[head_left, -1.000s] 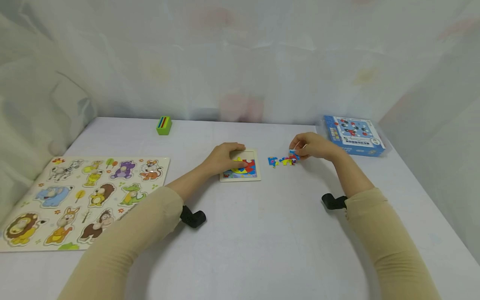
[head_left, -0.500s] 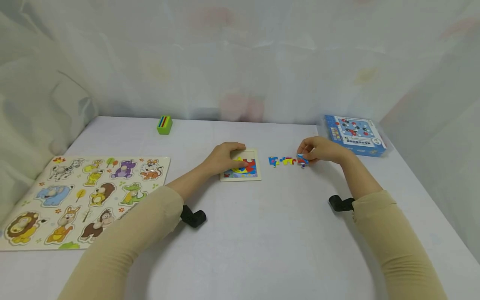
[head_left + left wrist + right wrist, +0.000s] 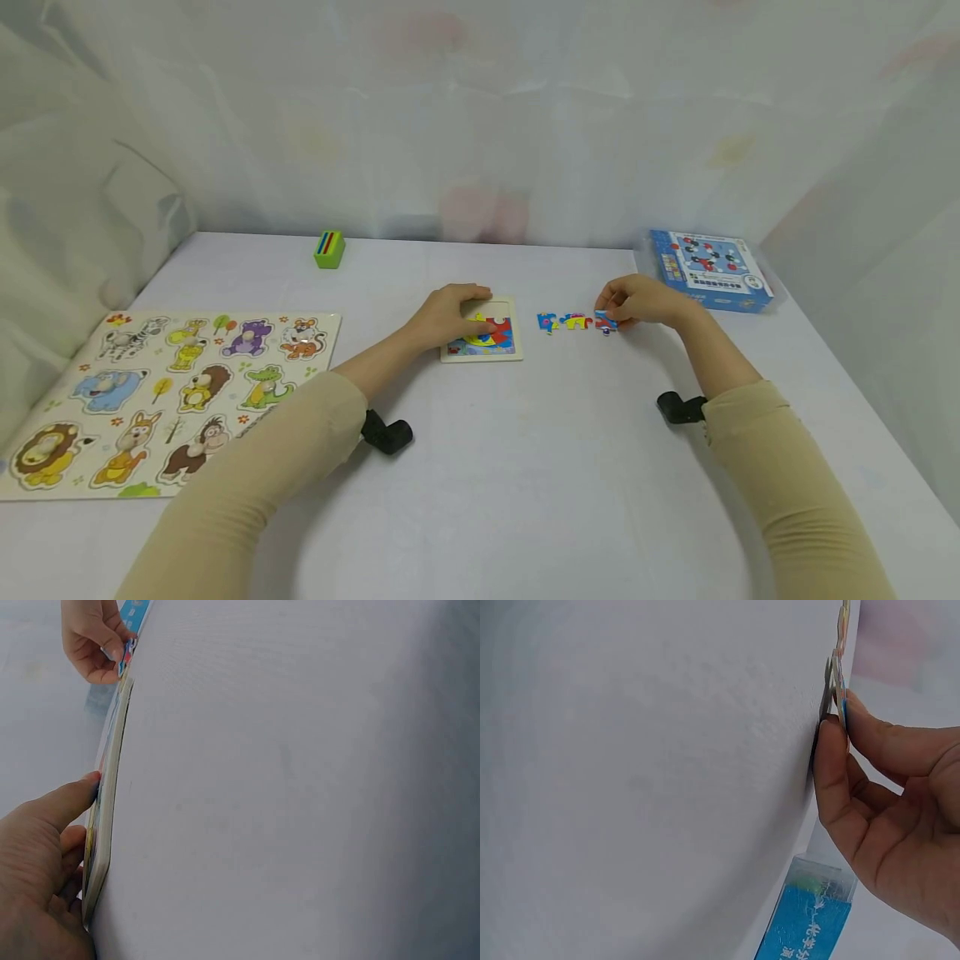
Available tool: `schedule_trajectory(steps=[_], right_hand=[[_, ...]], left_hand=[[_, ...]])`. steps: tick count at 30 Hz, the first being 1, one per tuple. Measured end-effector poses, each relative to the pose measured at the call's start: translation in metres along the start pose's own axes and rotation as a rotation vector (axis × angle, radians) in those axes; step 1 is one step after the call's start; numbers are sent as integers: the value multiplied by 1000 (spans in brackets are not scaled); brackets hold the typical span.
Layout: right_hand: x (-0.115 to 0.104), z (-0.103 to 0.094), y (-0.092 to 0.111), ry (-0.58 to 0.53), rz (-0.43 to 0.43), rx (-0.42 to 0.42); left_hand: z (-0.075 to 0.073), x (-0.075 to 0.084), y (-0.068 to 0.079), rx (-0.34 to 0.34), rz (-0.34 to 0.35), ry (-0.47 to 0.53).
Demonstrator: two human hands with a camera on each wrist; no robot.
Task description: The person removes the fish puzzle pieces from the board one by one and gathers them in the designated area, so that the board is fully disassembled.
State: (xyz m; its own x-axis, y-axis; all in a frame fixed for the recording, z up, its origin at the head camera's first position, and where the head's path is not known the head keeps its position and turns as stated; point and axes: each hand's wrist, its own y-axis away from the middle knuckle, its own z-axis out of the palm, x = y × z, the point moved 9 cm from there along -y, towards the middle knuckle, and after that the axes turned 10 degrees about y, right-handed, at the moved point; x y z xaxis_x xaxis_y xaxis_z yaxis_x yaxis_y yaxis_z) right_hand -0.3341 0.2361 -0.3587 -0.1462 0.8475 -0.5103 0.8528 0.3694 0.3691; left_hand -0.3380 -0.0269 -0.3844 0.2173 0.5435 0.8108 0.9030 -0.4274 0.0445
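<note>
Right fingers (image 3: 834,772): thumb and forefinger brought almost together, pinching a thin blue-and-red jigsaw piece (image 3: 605,322), seen edge-on from the right wrist.
Right hand (image 3: 637,298): at the right end of the short row of pieces; whether the pinched piece touches the tabletop (image 3: 510,483), I cannot tell.
Left fingers (image 3: 67,801): thumb laid over the picture, forefinger along the far rim, the others bent by the left edge and partly hidden.
Left hand (image 3: 442,317): holds the jigsaw tray (image 3: 483,359) by its left side.
Jigsaw tray: on the tabletop left of the row, partly filled, bare base showing toward its far side.
Loose pieces: a blue-and-yellow piece (image 3: 547,322) nearest the tray, a yellow-and-pink piece (image 3: 576,322) between it and the pinched one.
Step in hand: apparently spacing out loose pieces beside a part-built jigsaw.
Next move calls for: probably either letting the piece down flat, or lifting it clear of its neighbours and turning its tabs to match, with the tray steadied.
Since a second ago: the pinched piece, then overlapping the yellow-and-pink piece, has shifted right and stands apart from it; left hand and tray look unmoved.
</note>
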Motion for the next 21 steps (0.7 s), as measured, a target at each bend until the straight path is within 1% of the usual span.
schedule_trajectory(steps=[13, 21], right_hand=[[-3, -2, -1, 34, 35, 31], [-6, -2, 0, 49, 50, 49]], left_hand=[[0, 1, 0, -1, -2, -6], [0, 2, 1, -2, 10, -9]])
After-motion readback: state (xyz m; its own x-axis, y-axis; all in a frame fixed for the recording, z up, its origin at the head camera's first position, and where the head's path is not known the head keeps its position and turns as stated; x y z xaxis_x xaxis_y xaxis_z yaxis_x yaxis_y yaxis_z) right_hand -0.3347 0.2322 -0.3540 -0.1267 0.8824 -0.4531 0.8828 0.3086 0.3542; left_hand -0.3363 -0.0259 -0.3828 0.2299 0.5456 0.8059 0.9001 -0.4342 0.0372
